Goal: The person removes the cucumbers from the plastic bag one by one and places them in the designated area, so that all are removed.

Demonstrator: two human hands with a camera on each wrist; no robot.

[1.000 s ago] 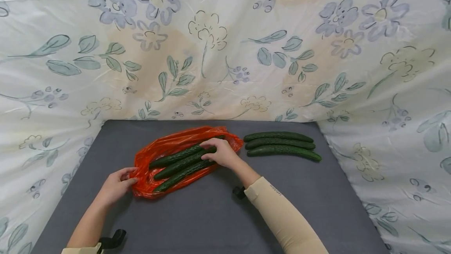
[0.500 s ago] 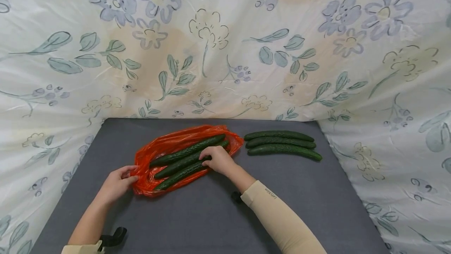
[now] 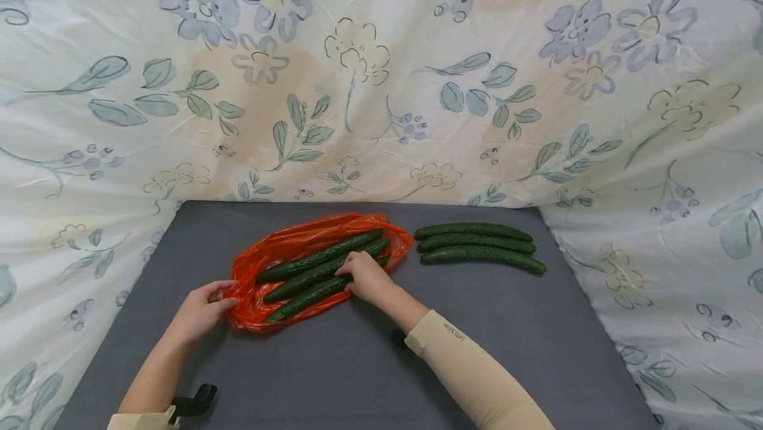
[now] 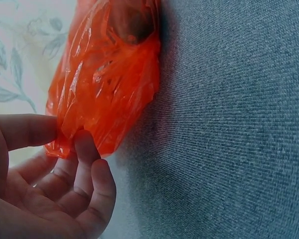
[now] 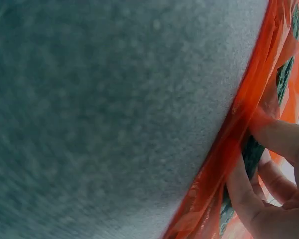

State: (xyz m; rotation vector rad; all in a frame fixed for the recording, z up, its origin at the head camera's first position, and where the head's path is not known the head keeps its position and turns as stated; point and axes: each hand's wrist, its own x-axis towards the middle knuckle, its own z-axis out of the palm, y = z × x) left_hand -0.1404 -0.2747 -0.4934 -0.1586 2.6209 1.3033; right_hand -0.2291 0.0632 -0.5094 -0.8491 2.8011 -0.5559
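Note:
An orange-red plastic bag lies open along its top on the left half of the table. Inside it three dark green cucumbers lie side by side on a slant: the far cucumber, the middle cucumber and the near cucumber. My left hand pinches the bag's gathered left end between thumb and fingers, as the left wrist view shows on the bag. With thumb and fingertips, my right hand grips the near cucumber, seen dark between the fingers in the right wrist view.
Three more cucumbers lie in a close row on the grey tabletop, right of the bag. A flowered cloth hangs behind the table and along both sides.
My right hand has come nearer and slightly left, from over the cucumbers' right ends to the near cucumber. The left hand keeps its hold on the bag.

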